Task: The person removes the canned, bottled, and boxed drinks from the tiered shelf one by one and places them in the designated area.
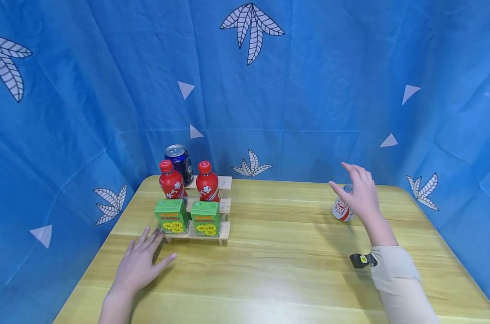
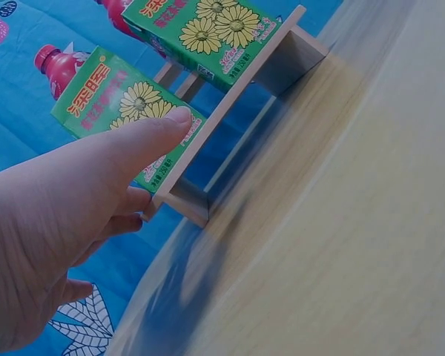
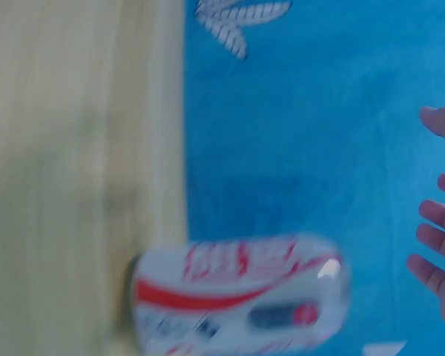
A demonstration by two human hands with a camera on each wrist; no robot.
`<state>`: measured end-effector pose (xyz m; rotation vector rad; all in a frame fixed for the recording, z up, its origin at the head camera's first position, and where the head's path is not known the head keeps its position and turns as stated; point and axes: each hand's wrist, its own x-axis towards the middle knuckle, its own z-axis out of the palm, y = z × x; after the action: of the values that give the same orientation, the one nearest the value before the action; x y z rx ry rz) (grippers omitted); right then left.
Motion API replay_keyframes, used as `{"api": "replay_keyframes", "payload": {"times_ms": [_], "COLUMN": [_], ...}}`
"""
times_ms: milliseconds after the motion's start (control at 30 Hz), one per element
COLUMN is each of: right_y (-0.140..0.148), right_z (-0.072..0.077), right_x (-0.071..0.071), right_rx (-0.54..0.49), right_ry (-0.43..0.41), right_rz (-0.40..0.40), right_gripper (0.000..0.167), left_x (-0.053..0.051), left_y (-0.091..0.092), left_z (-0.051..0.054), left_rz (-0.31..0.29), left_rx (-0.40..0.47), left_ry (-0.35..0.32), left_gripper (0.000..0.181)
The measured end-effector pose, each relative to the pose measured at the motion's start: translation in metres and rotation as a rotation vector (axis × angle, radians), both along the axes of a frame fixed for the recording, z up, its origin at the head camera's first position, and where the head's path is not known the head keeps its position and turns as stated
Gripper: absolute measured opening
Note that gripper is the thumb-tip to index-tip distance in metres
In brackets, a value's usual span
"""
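Note:
My left hand point(image 1: 141, 265) is beside the front left corner of a small stepped wooden rack point(image 1: 224, 229), thumb apart from the fingers. Its fingertips reach the rack's left end; whether they press on it I cannot tell. Two green drink cartons point(image 1: 172, 217) with yellow flowers stand on the lowest step. Behind them are two red bottles point(image 1: 208, 182), and a dark blue can point(image 1: 180, 163) is at the back. Over on the right, my right hand point(image 1: 360, 193) is raised near a white and red can point(image 3: 237, 293), thumb and fingers spread, apart from it in the right wrist view.
The rack stands at the back left of a wooden table point(image 1: 277, 252). A blue cloth point(image 1: 309, 90) with white leaf prints hangs behind the table and along both sides. A black wrist camera point(image 1: 360, 260) is strapped at my right sleeve.

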<state>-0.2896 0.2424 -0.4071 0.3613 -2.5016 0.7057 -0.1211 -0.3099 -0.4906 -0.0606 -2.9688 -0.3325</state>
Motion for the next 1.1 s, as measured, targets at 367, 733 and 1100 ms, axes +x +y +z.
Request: {"api": "replay_keyframes", "payload": {"times_ms": [367,733,1100], "right_y": [-0.063,-0.134,-0.192], "right_z": [0.031,0.049,0.059], "right_x": [-0.006,-0.013,-0.024], "right_rx": [-0.005,0.087,0.136], "right_ry": [0.088,0.123,0.052], "right_rz": [0.211,0.371,0.439], "right_gripper": [0.065,0.065,0.064], "left_x": [0.002,0.001,-0.001], "left_y": [0.001,0.001,0.000], "left_z": [0.002,-0.002,-0.004], "left_rz": [0.000,0.011,0.007], "left_rx": [-0.001,-0.003,0.004], "left_ry": [0.002,0.005,0.013], "left_gripper": [0.085,0.086,0.086]}}
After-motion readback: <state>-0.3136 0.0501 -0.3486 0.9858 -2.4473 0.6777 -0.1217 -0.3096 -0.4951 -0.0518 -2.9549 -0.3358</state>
